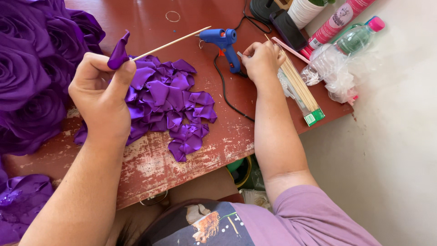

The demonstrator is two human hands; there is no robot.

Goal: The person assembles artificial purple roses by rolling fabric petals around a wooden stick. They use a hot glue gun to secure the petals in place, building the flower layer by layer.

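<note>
Two hands over red table (191, 155): left hand (102, 98), grip closed on skewer (173, 43) bearing purple satin petal (119, 52); right hand (261, 59) seemingly pinching skewers in pack (300, 89) beside blue glue gun (224, 42).

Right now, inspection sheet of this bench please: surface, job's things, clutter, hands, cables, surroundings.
Surface: red wooden table, paint worn near the front edge.
Job's things: wooden skewer with a folded purple ribbon petal; petal pile; blue glue gun; skewer pack.
Clutter: plastic bottle, pink spray can, phone, crumpled plastic wrap.
Hands: left hand pinches petal and skewer; right hand at the skewer pack.
Cables: black cord across the table.
Surroundings: purple fabric roses, pale floor.
</note>
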